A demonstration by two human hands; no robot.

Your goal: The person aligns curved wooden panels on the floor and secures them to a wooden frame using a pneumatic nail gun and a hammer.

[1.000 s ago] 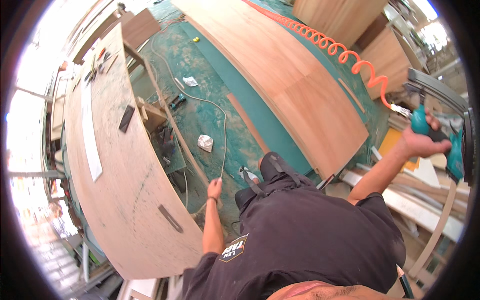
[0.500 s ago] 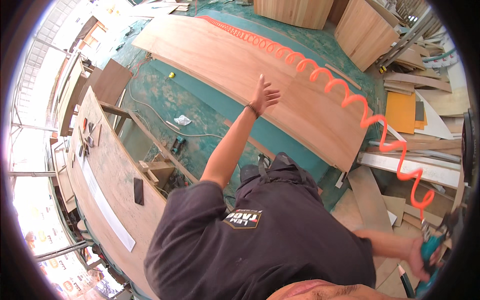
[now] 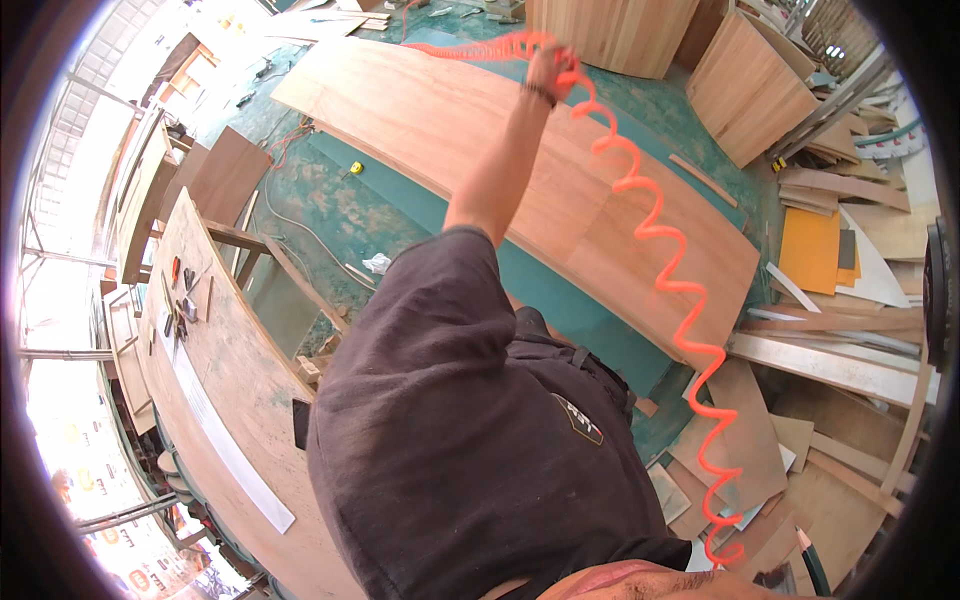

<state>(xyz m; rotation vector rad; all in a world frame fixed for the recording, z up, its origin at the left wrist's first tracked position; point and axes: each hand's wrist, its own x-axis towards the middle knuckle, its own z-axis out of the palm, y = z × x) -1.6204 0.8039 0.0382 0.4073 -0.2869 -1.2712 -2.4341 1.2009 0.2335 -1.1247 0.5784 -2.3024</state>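
Note:
My left hand (image 3: 552, 72) is stretched far forward, its fingers closed around the orange coiled air hose (image 3: 660, 232). From that grip the hose's tighter coils run left, and its stretched loops hang down to the lower right, where the end leaves the picture. Beneath my arm lies a long reddish plywood panel (image 3: 590, 215) on a lower green surface. My right hand is out of sight, and so is whatever the hose's near end joins.
At left stands a workbench (image 3: 235, 400) with hand tools and a white strip. Offcut boards (image 3: 840, 330) pile up at right. Wooden cabinets (image 3: 750, 90) stand at the back. A yellow tape measure (image 3: 356, 168) lies beyond the bench; a pencil (image 3: 812, 562) shows at lower right.
My left hand has gone from open above the panel to gripping the hose farther away, lifting its coils. My right hand, holding a teal air tool on the hose, has left the view.

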